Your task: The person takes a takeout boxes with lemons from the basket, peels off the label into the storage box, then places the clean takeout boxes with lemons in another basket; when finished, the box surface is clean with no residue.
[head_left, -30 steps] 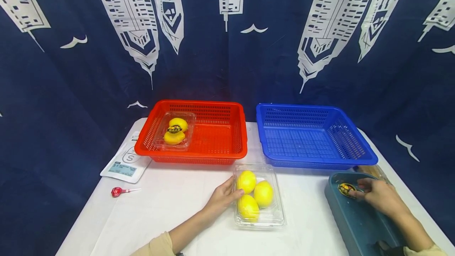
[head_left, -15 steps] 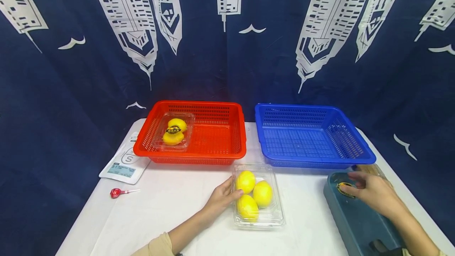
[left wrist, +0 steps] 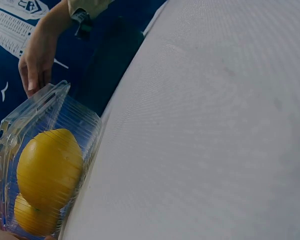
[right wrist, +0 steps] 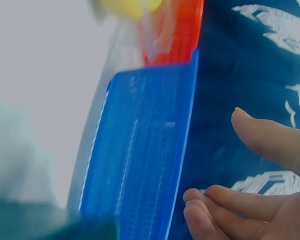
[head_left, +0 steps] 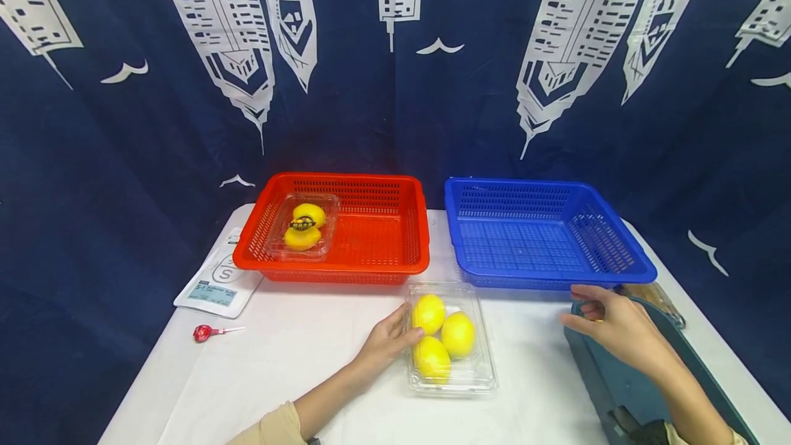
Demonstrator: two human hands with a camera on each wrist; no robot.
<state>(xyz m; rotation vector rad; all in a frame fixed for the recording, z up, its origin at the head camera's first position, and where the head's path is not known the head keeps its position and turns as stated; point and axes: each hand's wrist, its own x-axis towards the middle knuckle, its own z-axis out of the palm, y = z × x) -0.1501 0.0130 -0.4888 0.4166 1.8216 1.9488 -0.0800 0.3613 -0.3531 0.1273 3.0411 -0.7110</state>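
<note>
A clear clamshell box (head_left: 450, 375) holding three lemons (head_left: 458, 335) lies on the white table, lid closed. My left hand (head_left: 391, 342) rests against its left side with straight fingers touching the plastic. In the left wrist view the box (left wrist: 65, 107) and a lemon (left wrist: 50, 167) fill the lower left. My right hand (head_left: 612, 325) hovers over the left end of a dark teal tray (head_left: 593, 376), fingers loosely curled, thumb out. The right wrist view shows this hand (right wrist: 260, 200) with nothing between thumb and fingers. The spot on the tray under it is hidden.
A red basket (head_left: 336, 268) at the back left holds another closed lemon box (head_left: 303, 229) with a round sticker. An empty blue basket (head_left: 556, 282) stands to its right. A white pouch (head_left: 213, 283) and a small red object (head_left: 204, 332) lie at far left.
My right hand lifted off the round sticker on the teal tray and moved up and left toward the tray's end; the sticker no longer shows. The left hand stayed on the box.
</note>
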